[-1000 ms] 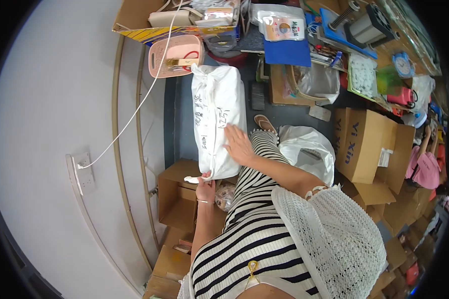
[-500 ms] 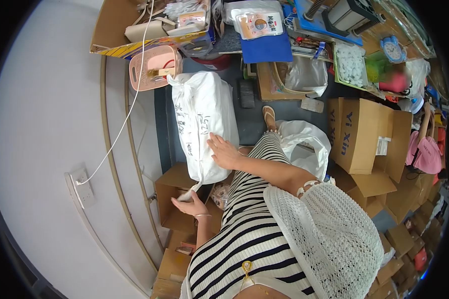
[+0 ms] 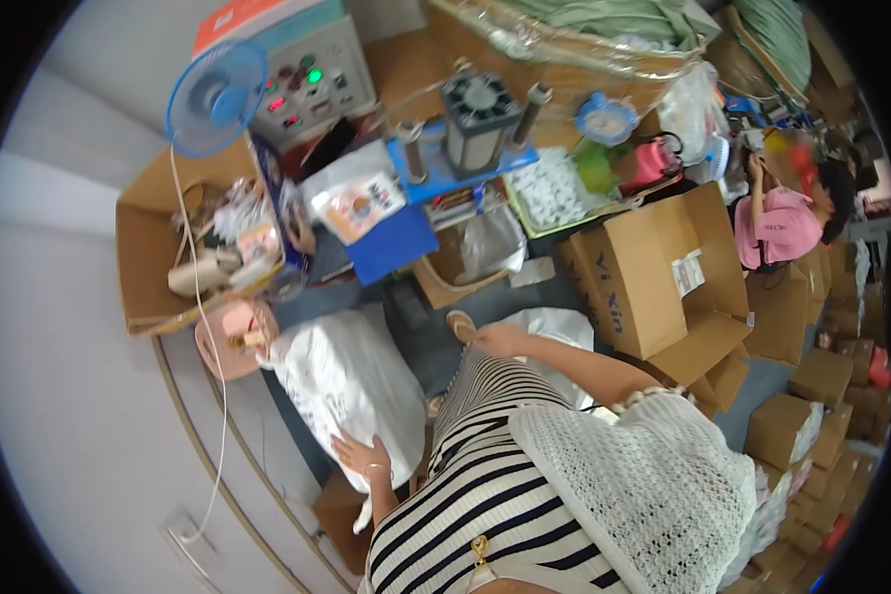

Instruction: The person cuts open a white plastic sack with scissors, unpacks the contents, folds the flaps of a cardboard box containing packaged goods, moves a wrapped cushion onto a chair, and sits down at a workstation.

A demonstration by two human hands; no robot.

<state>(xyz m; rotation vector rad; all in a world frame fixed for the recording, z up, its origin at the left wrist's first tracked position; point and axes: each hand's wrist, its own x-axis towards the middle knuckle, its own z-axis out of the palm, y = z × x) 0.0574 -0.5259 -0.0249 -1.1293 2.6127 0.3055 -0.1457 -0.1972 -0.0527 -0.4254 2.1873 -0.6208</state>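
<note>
A bulky white sack (image 3: pixel 342 361) with dark handwriting on its side lies at the lower left, its loose end hanging near the bottom. My left hand (image 3: pixel 363 457) rests on the sack's near part with its fingers spread. Over the knee of the striped dress (image 3: pixel 465 396) is my right hand (image 3: pixel 500 340), its fingers curled closed against the fabric; what they hold, if anything, is hidden. Behind that hand, a second white bag (image 3: pixel 554 327) stands on the floor, partly covered by my arm.
A pink basket (image 3: pixel 208 346) and an open carton of goods (image 3: pixel 139 267) sit beyond the sack. A machine with a blue base (image 3: pixel 396 163) stands on the bench. Right of me is a "Yi Xin" carton (image 3: pixel 634 287); farther off, a person in a pink shirt (image 3: pixel 787 223).
The view has tilted up, bringing in the bench and another person. My left hand let go of the sack's tail and moved onto its side; my right hand left the sack for my knee.
</note>
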